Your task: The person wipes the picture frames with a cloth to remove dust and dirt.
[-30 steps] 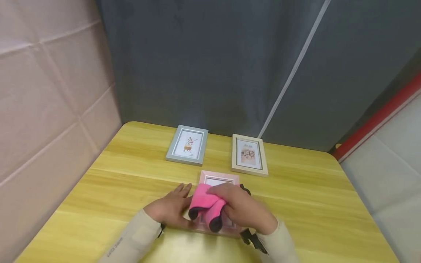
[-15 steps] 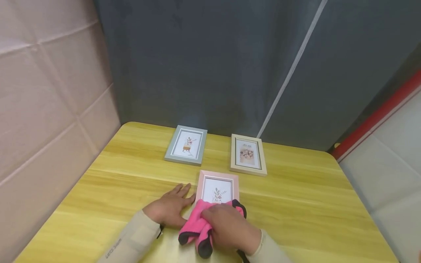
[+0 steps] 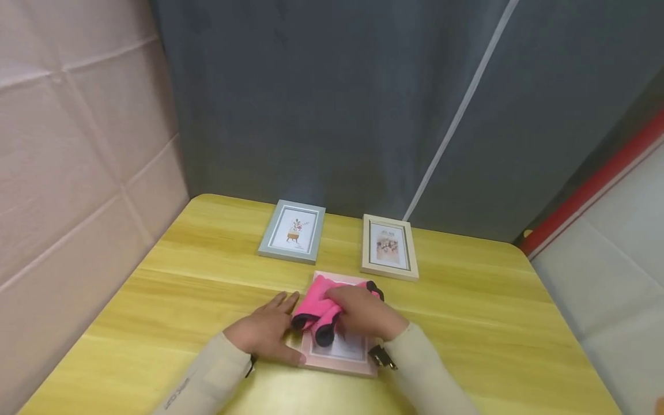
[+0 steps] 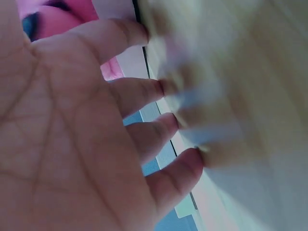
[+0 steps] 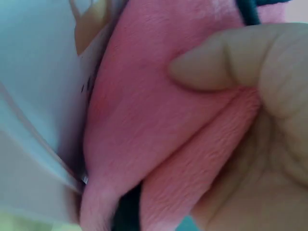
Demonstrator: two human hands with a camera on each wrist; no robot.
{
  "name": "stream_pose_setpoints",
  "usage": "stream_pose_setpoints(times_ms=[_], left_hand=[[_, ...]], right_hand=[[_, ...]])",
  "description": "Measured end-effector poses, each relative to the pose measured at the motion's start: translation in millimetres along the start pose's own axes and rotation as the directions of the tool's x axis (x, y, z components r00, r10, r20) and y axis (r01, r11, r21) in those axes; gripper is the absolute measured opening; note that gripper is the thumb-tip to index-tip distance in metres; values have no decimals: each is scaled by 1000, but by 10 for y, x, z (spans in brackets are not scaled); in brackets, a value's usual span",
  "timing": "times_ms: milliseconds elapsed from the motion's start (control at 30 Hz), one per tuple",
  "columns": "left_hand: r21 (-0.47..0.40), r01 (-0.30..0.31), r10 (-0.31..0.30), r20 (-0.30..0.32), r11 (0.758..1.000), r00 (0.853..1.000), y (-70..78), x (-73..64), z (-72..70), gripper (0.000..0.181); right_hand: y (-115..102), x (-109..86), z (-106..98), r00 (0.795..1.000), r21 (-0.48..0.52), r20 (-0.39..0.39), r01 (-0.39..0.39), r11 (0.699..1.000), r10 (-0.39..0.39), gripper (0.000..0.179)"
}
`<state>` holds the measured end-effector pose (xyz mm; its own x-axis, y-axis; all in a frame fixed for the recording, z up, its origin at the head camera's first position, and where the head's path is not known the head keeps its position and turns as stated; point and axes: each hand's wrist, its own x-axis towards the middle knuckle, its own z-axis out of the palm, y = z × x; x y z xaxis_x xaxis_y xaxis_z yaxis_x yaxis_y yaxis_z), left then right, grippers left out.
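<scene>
A pink picture frame (image 3: 339,366) lies flat on the table near its front, its picture partly covered by a bunched pink cloth (image 3: 317,300) with black edging. My right hand (image 3: 363,311) grips this cloth against the frame's upper part. In the right wrist view the thumb presses into the folds of the cloth (image 5: 144,106). My left hand (image 3: 267,331) rests at the frame's left side, fingers spread and thumb at the lower left corner. The left wrist view shows the left hand's palm (image 4: 72,130) with fingertips against the wooden surface.
A grey-blue picture frame (image 3: 263,245) lies at the back of the yellow wood-grain table (image 3: 181,300). To its right is a cream picture frame (image 3: 413,253). A dark panel (image 3: 311,104) stands behind the table, and a pale wall (image 3: 78,144) runs along the left.
The right hand with the cloth slid down towards the frame's lower edge, uncovering the picture, then moved back up over its upper part. The left hand has stayed nearly still.
</scene>
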<state>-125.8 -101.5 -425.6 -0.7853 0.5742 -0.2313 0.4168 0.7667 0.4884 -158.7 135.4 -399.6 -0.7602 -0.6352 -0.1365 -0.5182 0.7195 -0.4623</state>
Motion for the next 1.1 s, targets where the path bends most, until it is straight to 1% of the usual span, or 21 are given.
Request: stream_pose_setpoints(times_ms=[67, 133, 167, 233, 300, 367, 467, 567, 667, 733, 800, 867, 967, 1033, 1100], left_hand=[[5, -1, 1, -2, 1000, 1000, -4, 1, -5, 96], [6, -4, 4, 4, 1000, 1000, -2, 5, -15, 98], [9, -6, 6, 7, 1000, 1000, -1, 10, -20, 99], [12, 3, -4, 18, 1000, 1000, 1, 12, -27, 102], [13, 13, -13, 22, 1000, 1000, 2, 7, -34, 101], [20, 22, -22, 21, 1000, 1000, -1, -1, -34, 99], [41, 26, -27, 21, 999, 999, -2, -9, -31, 94], [58, 33, -35, 34, 998, 999, 5, -7, -22, 92], [69, 27, -30, 38, 997, 999, 20, -1, -25, 93], [53, 19, -21, 36, 998, 999, 28, -1, -33, 97], [34, 10, -11, 28, 999, 1000, 29, -8, -38, 95], [16, 6, -6, 21, 1000, 1000, 26, -13, -38, 95], [11, 14, -14, 22, 1000, 1000, 19, -19, -35, 90], [17, 17, -17, 20, 1000, 1000, 16, -15, -25, 91], [11, 15, -15, 18, 1000, 1000, 18, -9, -7, 91]], right_hand=[[-47, -147, -22, 996, 50, -24, 90, 995, -88, 26], [-129, -318, -24, 984, 61, -26, 176, 983, -175, 22], [-178, -392, -17, 976, 58, -15, 217, 974, -217, 19], [-281, -500, 32, 960, 29, 13, 279, 960, -279, 13], [-371, -541, 115, 955, -37, 26, 297, 954, -296, 14], [-447, -522, 189, 963, -97, 35, 270, 958, -268, 17], [-503, -424, 254, 983, -179, 28, 181, 967, -179, 20], [-506, -297, 232, 996, -183, 49, 87, 979, -80, 21], [-477, -193, 165, 998, -197, 54, 39, 980, -29, 18], [-428, -122, 123, 999, -218, 43, 18, 976, -9, 18], [-354, -41, 92, 999, -225, 31, -10, 974, 18, 18], [-269, 40, 71, 997, -212, 25, -61, 975, 68, 19], [-167, 123, 50, 988, -165, 39, -140, 976, 148, 30], [-131, 127, 36, 985, -136, 37, -164, 977, 171, 37], [-112, 76, 23, 989, -108, 16, -145, 984, 147, 40]])
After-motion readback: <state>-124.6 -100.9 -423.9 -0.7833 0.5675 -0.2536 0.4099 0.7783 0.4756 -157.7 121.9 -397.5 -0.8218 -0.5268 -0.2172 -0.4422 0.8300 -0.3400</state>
